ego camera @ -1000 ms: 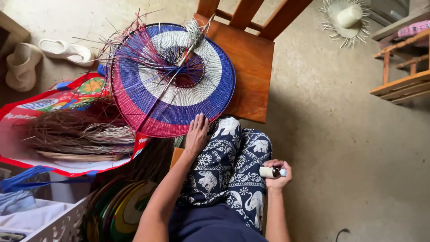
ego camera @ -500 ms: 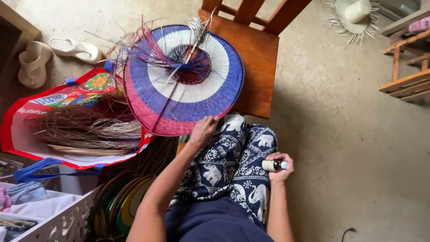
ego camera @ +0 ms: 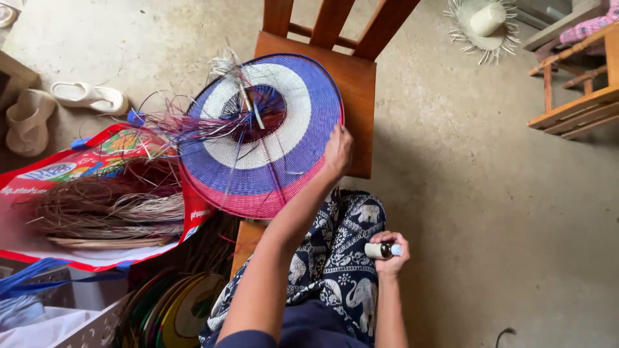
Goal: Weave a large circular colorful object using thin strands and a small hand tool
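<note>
Left hand shifted up round woven disc rim, right hand gripping small bottle

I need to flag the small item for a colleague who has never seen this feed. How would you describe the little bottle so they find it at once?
Start at the wooden chair carrying the big round woven piece. Come down to the person's lap in elephant-print trousers. The right hand holds the small bottle there: a short cream cylinder with a dark neck and pale blue cap, the only thing not woven or straw.

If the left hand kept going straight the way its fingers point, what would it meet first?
The left hand already rests on the rim of the woven disc; past that, probably the wooden chair seat, though depth is unclear.
</note>
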